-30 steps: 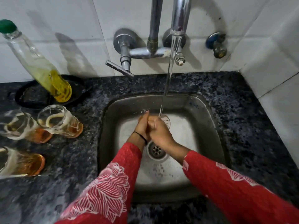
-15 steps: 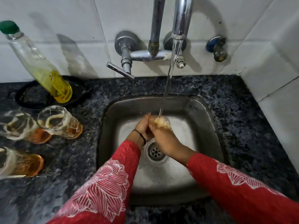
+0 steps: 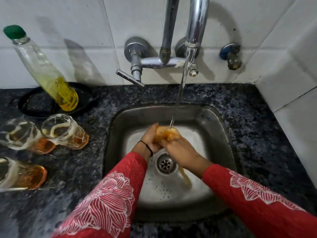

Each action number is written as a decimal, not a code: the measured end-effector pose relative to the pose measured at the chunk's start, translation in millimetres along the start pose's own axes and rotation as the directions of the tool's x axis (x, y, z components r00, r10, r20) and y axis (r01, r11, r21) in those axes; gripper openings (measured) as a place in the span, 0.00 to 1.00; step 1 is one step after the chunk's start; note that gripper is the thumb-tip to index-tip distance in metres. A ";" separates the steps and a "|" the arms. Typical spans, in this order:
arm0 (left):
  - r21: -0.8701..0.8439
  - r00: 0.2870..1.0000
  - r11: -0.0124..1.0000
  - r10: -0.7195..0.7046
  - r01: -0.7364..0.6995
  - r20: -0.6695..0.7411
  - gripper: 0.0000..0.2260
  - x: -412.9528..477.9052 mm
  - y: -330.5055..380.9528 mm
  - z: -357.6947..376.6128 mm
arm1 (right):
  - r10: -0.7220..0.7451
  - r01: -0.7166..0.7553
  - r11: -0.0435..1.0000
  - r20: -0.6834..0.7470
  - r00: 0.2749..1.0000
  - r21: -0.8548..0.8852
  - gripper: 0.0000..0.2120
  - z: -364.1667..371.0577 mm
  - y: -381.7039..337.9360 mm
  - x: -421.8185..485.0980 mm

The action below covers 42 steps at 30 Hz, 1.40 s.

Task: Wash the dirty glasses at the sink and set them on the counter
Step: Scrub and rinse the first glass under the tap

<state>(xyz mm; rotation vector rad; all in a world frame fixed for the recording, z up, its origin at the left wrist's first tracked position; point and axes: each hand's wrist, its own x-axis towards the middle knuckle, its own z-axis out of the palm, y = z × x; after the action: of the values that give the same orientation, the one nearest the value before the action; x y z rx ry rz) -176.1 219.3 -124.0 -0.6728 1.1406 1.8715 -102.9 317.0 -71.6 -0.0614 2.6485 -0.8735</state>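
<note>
A: Where is the glass [image 3: 165, 133]?

B: Over the sink [image 3: 221, 134], under the tap's stream [image 3: 178, 98], grasped by the left hand [image 3: 151, 140] and right hand [image 3: 180, 148]; their fingers hide most of it.

A: And the rest?

B: Three dirty glasses [image 3: 66, 131] lie on the dark speckled worktop [image 3: 257, 117], the left ones cut off by the frame. White tiles behind.

Dark speckled counter [image 3: 240, 121], 3 dirty glasses [image 3: 66, 133], black dish [image 3: 34, 107]
</note>
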 end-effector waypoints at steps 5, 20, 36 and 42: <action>-0.128 0.991 0.984 0.132 -0.126 0.036 0.26 1.2 -14.0 -1.3 | 0.346 -0.129 0.753 -0.221 0.912 0.645 0.09 -0.9 -22.5 13.2; -0.150 0.986 0.975 0.157 -0.165 -0.061 0.35 13.6 -18.6 -0.5 | 0.349 -0.147 0.750 -0.198 0.916 0.645 0.12 -3.5 -34.7 5.4; -0.233 0.945 0.922 0.271 -0.309 -0.182 0.27 0.2 -21.2 -9.8 | 0.211 -0.214 0.633 0.100 0.972 0.744 0.29 4.0 -16.5 17.8; -0.025 0.937 0.999 0.026 -0.038 -0.348 0.49 105.7 -18.5 -52.8 | 0.050 -0.029 0.956 -0.063 0.997 0.291 0.08 4.9 -0.6 15.7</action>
<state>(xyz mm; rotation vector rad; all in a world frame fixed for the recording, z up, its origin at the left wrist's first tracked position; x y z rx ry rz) -213.7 215.8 -237.5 -1.0401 1.3515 1.8464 -115.9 311.5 -79.9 0.0963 2.5434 -1.2607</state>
